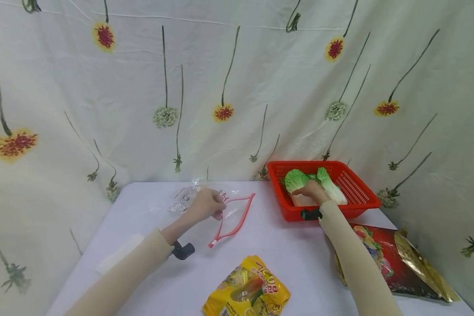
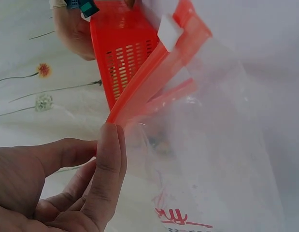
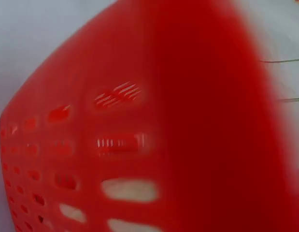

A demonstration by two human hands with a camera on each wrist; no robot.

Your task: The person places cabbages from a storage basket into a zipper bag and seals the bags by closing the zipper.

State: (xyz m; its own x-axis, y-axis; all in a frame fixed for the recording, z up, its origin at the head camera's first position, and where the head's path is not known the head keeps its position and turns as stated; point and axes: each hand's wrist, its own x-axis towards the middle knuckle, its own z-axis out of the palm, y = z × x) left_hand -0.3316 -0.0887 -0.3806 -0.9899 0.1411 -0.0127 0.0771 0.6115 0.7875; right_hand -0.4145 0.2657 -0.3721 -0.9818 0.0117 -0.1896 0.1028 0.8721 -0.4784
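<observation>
My left hand (image 1: 206,205) pinches the rim of a clear zip bag (image 1: 242,221) with a pink-red zip strip. In the left wrist view, the thumb and fingers of that hand (image 2: 86,186) hold the strip, and the bag (image 2: 221,130) hangs with its mouth parted and a white slider at one end. Inside the red basket, my right hand (image 1: 315,192) lies over the left napa cabbage (image 1: 295,178), fingers bent round it. Beside it leans another napa cabbage (image 1: 332,189). The right wrist view has only the basket wall (image 3: 120,116), hiding that hand.
The red basket (image 1: 285,210) stands at the back right of the white table. A yellow candy bag (image 1: 246,287) lies at the front middle. Under my right forearm is a large red and gold package (image 1: 399,259). A flowered curtain (image 1: 205,87) hangs behind the table.
</observation>
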